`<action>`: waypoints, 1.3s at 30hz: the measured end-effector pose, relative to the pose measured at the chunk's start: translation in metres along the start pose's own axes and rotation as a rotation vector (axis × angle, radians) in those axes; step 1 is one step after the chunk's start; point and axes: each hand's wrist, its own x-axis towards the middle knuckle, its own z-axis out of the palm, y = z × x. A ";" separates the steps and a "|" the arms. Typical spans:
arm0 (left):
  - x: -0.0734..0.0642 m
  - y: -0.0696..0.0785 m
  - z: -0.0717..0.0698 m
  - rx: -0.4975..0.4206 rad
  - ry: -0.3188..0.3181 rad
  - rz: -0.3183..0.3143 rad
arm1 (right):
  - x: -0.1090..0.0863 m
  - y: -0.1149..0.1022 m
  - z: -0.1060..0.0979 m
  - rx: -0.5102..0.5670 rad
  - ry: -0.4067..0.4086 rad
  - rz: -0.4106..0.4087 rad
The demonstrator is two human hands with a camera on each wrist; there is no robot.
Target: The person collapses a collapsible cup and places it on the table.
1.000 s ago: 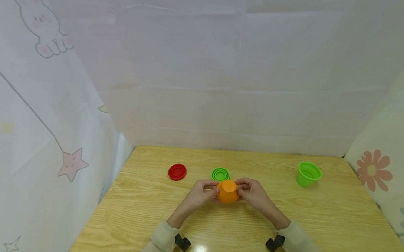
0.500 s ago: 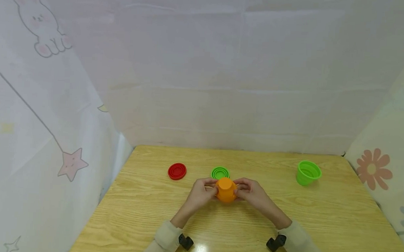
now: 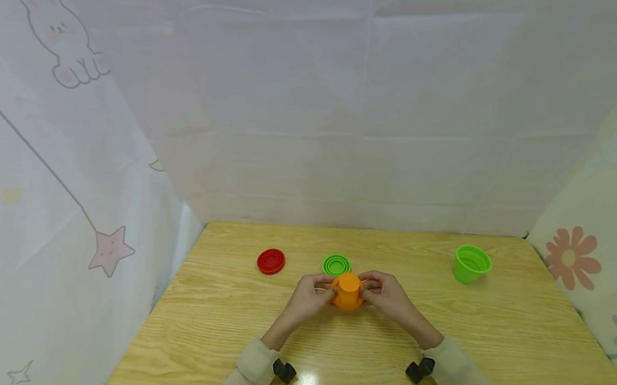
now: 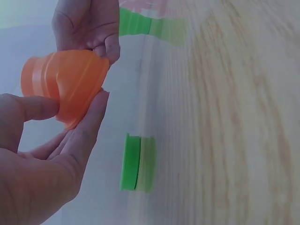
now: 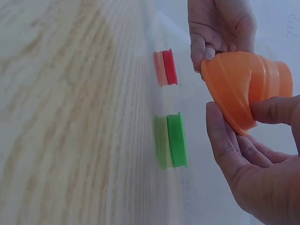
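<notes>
I'm getting soft, even light on head cam, one white glare spot (image 3: pixel 308 382) low on the table (image 3: pixel 207 325). Both wrist feeds look hazy, washed out; table grain blurs softly.

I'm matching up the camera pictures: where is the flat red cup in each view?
Head: flat red cup left of centre, on the table.
Left wrist: not in it.
Right wrist: upper middle, above the flat green cup.
Shared landmark: orange cup, in all three.

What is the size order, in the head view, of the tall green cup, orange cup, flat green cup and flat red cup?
Tall green cup
Orange cup, partly covered
Flat red cup, flat green cup: too alike to rank
</notes>
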 end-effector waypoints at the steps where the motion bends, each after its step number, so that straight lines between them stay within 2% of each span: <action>1: 0.000 -0.001 -0.001 -0.007 -0.010 -0.007 | 0.000 0.000 0.000 -0.008 0.001 -0.001; 10: 0.003 0.004 -0.011 -0.116 -0.089 -0.047 | -0.001 0.003 -0.004 -0.052 0.006 -0.007; 16: 0.005 0.009 -0.012 -0.081 -0.095 -0.053 | -0.002 0.001 -0.005 -0.093 -0.071 -0.059; 20: 0.007 0.009 -0.010 -0.052 -0.107 -0.065 | -0.003 0.000 -0.003 -0.136 -0.084 -0.088; 27: 0.007 0.006 -0.009 -0.066 -0.131 -0.040 | -0.004 0.001 -0.004 -0.090 -0.056 -0.045; 31: 0.007 0.004 -0.010 -0.094 -0.101 -0.032 | -0.003 0.002 -0.005 -0.038 -0.030 -0.013; 36: 0.009 -0.002 -0.010 -0.145 -0.026 -0.046 | -0.004 0.001 -0.006 0.031 -0.039 0.034; 39: 0.008 -0.003 -0.010 -0.171 -0.004 -0.050 | -0.004 0.001 -0.006 0.078 -0.038 0.070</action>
